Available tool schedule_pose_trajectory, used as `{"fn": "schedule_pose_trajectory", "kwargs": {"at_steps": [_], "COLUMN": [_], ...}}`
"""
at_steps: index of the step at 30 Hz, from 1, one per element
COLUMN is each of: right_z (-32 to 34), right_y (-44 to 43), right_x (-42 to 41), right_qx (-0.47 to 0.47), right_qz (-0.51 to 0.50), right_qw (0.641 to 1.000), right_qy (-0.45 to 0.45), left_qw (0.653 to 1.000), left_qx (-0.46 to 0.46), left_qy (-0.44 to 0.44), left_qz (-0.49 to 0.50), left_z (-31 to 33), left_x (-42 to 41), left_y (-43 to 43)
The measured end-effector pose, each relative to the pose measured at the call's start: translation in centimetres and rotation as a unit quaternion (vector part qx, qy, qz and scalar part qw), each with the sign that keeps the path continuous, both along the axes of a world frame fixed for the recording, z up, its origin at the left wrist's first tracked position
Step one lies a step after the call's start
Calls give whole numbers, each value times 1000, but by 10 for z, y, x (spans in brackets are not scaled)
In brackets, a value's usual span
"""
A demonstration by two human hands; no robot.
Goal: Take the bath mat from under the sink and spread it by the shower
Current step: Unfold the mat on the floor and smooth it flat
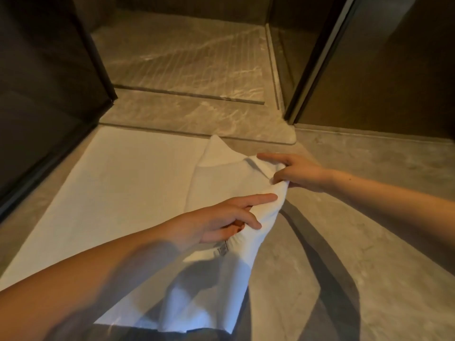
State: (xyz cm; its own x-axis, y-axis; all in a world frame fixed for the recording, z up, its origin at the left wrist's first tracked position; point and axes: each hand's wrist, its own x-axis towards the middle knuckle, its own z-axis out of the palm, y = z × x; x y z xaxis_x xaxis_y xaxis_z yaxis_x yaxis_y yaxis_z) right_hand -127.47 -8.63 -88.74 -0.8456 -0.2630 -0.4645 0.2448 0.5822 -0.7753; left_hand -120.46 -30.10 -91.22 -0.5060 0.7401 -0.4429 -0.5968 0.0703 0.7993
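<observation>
A white bath mat (118,183) lies on the grey floor just in front of the shower step. Its left part is flat; its right part is folded back over itself and lifted. My left hand (221,217) pinches the raised fold near the mat's middle, with the index finger stretched along the cloth. My right hand (295,172) grips the same raised edge a little farther away, thumb and curled fingers round the cloth, index finger pointing left. A small label shows under my left hand.
The shower floor (187,52) of veined grey stone lies ahead behind a low step (197,119). A dark glass panel (49,82) stands at the left, a dark door frame (317,57) at the right. Bare grey floor (369,217) stretches to the right.
</observation>
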Motion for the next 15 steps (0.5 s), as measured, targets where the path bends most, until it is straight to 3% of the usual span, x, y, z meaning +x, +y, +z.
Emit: {"fn": "schedule_pose_trajectory", "kwargs": {"at_steps": [6,10,15], "right_z": [-14,-24,-50], "right_y": [47,71,82], "right_x": [10,8,7], "right_qx": [58,123,162], "right_qz": [-32,-13,-29], "right_qw": [997,992,986], "right_qy": [-32,12,21], "left_qw": [998,998,997], "left_qx": [21,16,-50], "left_qy": [-53,-64,-53], "left_qz": [5,1,22], "left_z": [-19,-34,-56], "left_x": [6,5,0], "left_y": [52,79,90]}}
